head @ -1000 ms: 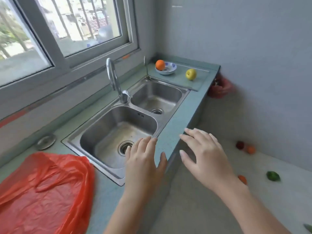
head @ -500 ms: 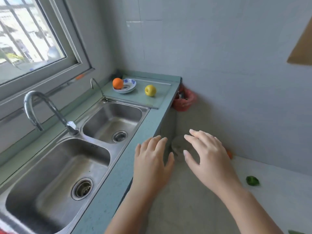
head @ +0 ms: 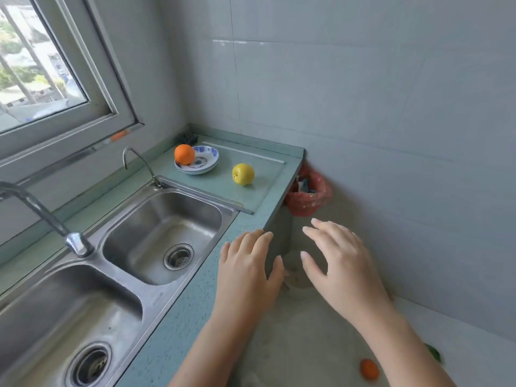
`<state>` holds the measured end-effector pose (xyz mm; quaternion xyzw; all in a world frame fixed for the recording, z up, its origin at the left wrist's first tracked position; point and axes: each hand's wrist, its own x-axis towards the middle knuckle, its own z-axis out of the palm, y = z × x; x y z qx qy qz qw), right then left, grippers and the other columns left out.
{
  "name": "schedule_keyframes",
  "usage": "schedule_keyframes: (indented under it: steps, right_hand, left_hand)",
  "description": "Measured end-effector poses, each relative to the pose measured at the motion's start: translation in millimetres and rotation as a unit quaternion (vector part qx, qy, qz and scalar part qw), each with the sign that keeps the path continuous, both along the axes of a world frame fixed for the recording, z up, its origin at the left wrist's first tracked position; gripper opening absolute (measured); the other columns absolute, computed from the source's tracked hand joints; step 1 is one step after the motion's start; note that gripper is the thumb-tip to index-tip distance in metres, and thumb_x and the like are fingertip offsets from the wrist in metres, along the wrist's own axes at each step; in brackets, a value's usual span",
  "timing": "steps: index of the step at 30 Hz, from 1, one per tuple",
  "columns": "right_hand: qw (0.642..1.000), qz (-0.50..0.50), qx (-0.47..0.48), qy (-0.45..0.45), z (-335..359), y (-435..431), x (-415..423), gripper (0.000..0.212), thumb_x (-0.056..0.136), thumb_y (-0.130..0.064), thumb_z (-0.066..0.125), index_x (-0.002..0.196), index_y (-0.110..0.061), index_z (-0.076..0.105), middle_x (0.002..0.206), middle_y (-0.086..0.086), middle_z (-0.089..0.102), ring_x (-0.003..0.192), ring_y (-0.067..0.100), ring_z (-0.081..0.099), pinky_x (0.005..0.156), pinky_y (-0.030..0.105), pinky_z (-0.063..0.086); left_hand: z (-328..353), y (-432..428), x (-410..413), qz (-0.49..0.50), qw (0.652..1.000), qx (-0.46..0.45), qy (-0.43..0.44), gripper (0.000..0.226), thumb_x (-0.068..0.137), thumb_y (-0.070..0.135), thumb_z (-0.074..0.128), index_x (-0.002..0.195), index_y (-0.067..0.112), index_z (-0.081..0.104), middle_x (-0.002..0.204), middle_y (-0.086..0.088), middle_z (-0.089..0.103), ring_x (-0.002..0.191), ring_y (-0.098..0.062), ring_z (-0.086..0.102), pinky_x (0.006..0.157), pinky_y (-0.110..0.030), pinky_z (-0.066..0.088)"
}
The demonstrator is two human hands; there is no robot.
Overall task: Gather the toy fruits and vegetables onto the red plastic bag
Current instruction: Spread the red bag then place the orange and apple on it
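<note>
A toy orange (head: 184, 154) rests in a blue-patterned white plate (head: 206, 165) at the far end of the green counter. A yellow toy apple (head: 243, 174) stands to its right on a glass board. On the floor at the lower right lie a small orange toy fruit (head: 369, 368) and a green toy vegetable (head: 434, 353), partly hidden by my right arm. My left hand (head: 247, 275) hovers over the counter's front edge, fingers spread, holding nothing. My right hand (head: 339, 266) is held out over the floor, open and empty. The red plastic bag is out of view.
A steel double sink (head: 120, 263) with a tap (head: 36, 208) fills the left of the counter (head: 184, 311). A smaller tap (head: 139, 163) stands behind the far basin. A bin lined with red plastic (head: 307, 194) sits on the floor in the corner. A window is at the upper left.
The view has swung right and forward along the counter; the red bag has left the frame and the orange and apple are closer. Both hands stay open and empty in front of me.
</note>
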<state>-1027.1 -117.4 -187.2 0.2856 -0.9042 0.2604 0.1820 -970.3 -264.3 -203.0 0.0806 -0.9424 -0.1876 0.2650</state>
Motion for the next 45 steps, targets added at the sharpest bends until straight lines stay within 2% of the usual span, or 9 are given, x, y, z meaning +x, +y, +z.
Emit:
schedule_keyframes:
  steps: [9, 15, 20, 25, 28, 35, 38, 42, 45]
  right_hand:
    - [0.994, 0.095, 0.06, 0.015, 13.9, -126.3, -123.8, 0.044, 0.078, -0.036, 0.041, 0.105, -0.01, 0.064, 0.109, 0.01, 0.066, 0.101, 0.028, 0.061, 0.085, 0.043, 0.048]
    - [0.984, 0.153, 0.087, -0.029, -10.8, -178.9, -182.7, 0.047, 0.078, -0.037, 0.04, 0.106, -0.008, 0.064, 0.109, 0.011, 0.066, 0.1, 0.03, 0.061, 0.084, 0.045, 0.05]
    - [0.975, 0.178, 0.112, -0.066, -39.8, -199.9, -227.3, 0.042, 0.074, -0.031, 0.055, 0.109, -0.007, 0.063, 0.11, 0.011, 0.065, 0.102, 0.031, 0.06, 0.081, 0.044, 0.048]
    - [0.965, 0.198, 0.13, -0.116, -72.4, -217.4, -289.0, 0.046, 0.077, -0.024, 0.067, 0.119, -0.008, 0.056, 0.121, 0.013, 0.058, 0.112, 0.033, 0.053, 0.091, 0.044, 0.041]
    - [0.956, 0.208, 0.14, -0.155, -88.3, -226.9, -325.1, 0.054, 0.08, -0.028, 0.066, 0.128, -0.011, 0.048, 0.132, 0.011, 0.049, 0.121, 0.029, 0.043, 0.099, 0.042, 0.034]
    - [0.931, 0.256, 0.182, -0.186, -128.4, -250.0, -388.3, 0.069, 0.069, -0.03, 0.075, 0.129, -0.013, 0.047, 0.136, 0.015, 0.045, 0.122, 0.037, 0.043, 0.097, 0.046, 0.039]
    - [0.923, 0.271, 0.181, -0.203, -136.7, -259.0, -403.1, 0.071, 0.071, -0.031, 0.073, 0.133, -0.016, 0.042, 0.14, 0.013, 0.039, 0.127, 0.034, 0.036, 0.1, 0.042, 0.036]
    - [0.904, 0.298, 0.194, -0.239, -147.5, -268.7, -413.6, 0.076, 0.077, -0.035, 0.067, 0.14, -0.026, 0.026, 0.147, 0.008, 0.023, 0.132, 0.028, 0.025, 0.1, 0.036, 0.035]
    - [0.897, 0.29, 0.175, -0.284, -151.8, -274.9, -421.8, 0.08, 0.074, -0.035, 0.07, 0.14, -0.027, 0.025, 0.141, 0.007, 0.026, 0.128, 0.026, 0.03, 0.097, 0.032, 0.036]
  left_hand:
    - [-11.2, -108.7, -97.2, 0.058, 0.997, 0.038, 0.018, 0.041, 0.077, 0.036, 0.044, 0.105, 0.013, 0.064, 0.105, -0.002, 0.067, 0.097, -0.026, 0.06, 0.088, -0.035, 0.042]
    - [-31.3, -160.7, -138.9, 0.081, 0.996, 0.025, -0.001, 0.039, 0.078, 0.037, 0.046, 0.103, 0.014, 0.064, 0.107, -0.003, 0.067, 0.102, -0.028, 0.061, 0.086, -0.049, 0.048]
    - [-51.8, -180.3, -163.0, 0.094, 0.995, 0.024, -0.029, 0.036, 0.077, 0.036, 0.049, 0.103, 0.015, 0.064, 0.107, -0.002, 0.067, 0.102, -0.027, 0.061, 0.084, -0.049, 0.049]
    - [-69.3, -198.0, -199.8, 0.121, 0.992, 0.028, -0.026, 0.035, 0.076, 0.032, 0.049, 0.103, 0.015, 0.064, 0.11, -0.003, 0.066, 0.107, -0.026, 0.059, 0.089, -0.048, 0.044]
    - [-79.7, -205.0, -225.9, 0.128, 0.991, 0.023, -0.028, 0.033, 0.077, 0.029, 0.049, 0.105, 0.016, 0.062, 0.113, -0.003, 0.065, 0.111, -0.025, 0.056, 0.091, -0.048, 0.042]
    - [-96.7, -228.6, -292.7, 0.168, 0.984, 0.02, -0.053, 0.031, 0.079, 0.027, 0.049, 0.104, 0.013, 0.061, 0.11, -0.006, 0.066, 0.107, -0.028, 0.057, 0.093, -0.034, 0.033]
    - [-105.4, -237.5, -309.9, 0.191, 0.979, 0.027, -0.065, 0.032, 0.079, 0.027, 0.049, 0.104, 0.012, 0.062, 0.11, -0.008, 0.066, 0.106, -0.028, 0.057, 0.091, -0.037, 0.038]
    - [-112.3, -246.0, -325.0, 0.211, 0.973, 0.032, -0.088, 0.034, 0.079, 0.027, 0.048, 0.103, 0.01, 0.064, 0.109, -0.009, 0.066, 0.105, -0.03, 0.059, 0.092, -0.034, 0.034]
    - [-114.0, -254.2, -334.2, 0.223, 0.968, 0.042, -0.103, 0.035, 0.078, 0.028, 0.048, 0.104, 0.009, 0.064, 0.109, -0.009, 0.066, 0.105, -0.03, 0.059, 0.092, -0.033, 0.035]
